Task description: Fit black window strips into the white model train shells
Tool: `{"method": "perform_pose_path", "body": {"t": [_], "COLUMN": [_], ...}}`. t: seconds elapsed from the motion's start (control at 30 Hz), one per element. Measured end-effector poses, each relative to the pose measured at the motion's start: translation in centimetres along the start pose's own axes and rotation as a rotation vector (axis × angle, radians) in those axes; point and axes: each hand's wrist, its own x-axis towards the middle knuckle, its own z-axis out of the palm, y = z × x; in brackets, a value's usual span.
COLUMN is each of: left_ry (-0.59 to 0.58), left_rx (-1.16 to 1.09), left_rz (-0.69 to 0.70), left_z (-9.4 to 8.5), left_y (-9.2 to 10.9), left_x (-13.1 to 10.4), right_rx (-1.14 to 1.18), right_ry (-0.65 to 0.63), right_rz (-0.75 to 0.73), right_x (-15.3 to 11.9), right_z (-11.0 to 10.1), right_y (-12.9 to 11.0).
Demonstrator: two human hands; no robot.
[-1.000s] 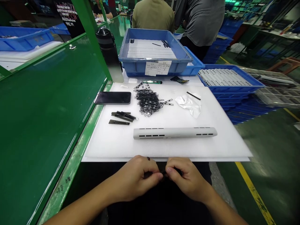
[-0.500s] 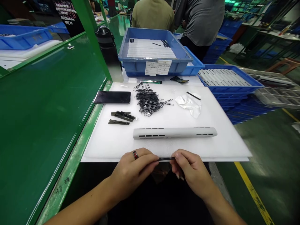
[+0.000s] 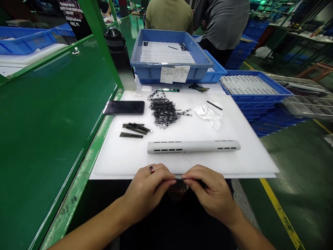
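Between the fingertips of both hands, at the table's front edge, is a thin dark strip point(image 3: 179, 178), mostly covered by the fingers. My left hand point(image 3: 151, 185), with a ring on one finger, pinches its left end. My right hand point(image 3: 209, 187) pinches the other end, with the fingers curled. Just beyond the hands lies a long white plastic housing point(image 3: 194, 147) with dark slots along it. A heap of thin black slotted frames point(image 3: 163, 111) sits farther back. Several dark strips point(image 3: 134, 129) lie to its left.
A phone point(image 3: 124, 107) and a black bottle point(image 3: 119, 57) stand at the left, by a green post point(image 3: 100, 38). Behind are a blue bin point(image 3: 148, 73) with white parts and a green pen-like tool point(image 3: 169, 90). Crumpled white wrapping point(image 3: 212, 116) lies right; stacked blue crates point(image 3: 260, 99) stand beyond.
My right hand has moved left, its fingertips now close to the left hand's, and its thumb and finger have shifted on the strip. Less of the strip shows between them.
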Motion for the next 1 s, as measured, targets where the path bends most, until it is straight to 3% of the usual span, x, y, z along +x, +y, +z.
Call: {"method": "perform_pose_path", "body": {"t": [0.13, 0.3, 0.43, 0.63, 0.83, 0.9, 1.0], "left_ry": [0.055, -0.059, -0.056, 0.028, -0.071, -0.023, 0.171], "left_rx": [0.101, 0.096, 0.100, 0.103, 0.115, 0.171, 0.261], "left_rz": [0.022, 0.041, -0.013, -0.090, -0.146, -0.102, -0.027], "left_z": [-0.2, -0.9, -1.1, -1.3, -1.3, -1.2, -1.2], "left_y": [-0.7, -1.3, -1.3, -1.1, -1.3, -1.7, -2.4], "left_x": [0.0, 0.5, 0.7, 0.9, 0.9, 0.7, 0.5], "right_rx": [-0.021, -0.061, -0.125, -0.052, -0.104, -0.104, -0.103], "right_ry": [0.042, 0.039, 0.114, 0.029, 0.001, -0.018, -0.053], "right_rz": [0.068, 0.154, 0.229, 0.316, 0.319, 0.389, 0.545], "right_x": [0.0, 0.0, 0.1, 0.2, 0.5, 0.9, 1.5], "right_z": [-0.1, -0.9, -1.3, -1.8, -2.1, -2.3, -2.4], "right_y": [0.1, 0.6, 0.9, 1.1, 0.9, 0.7, 0.4]}}
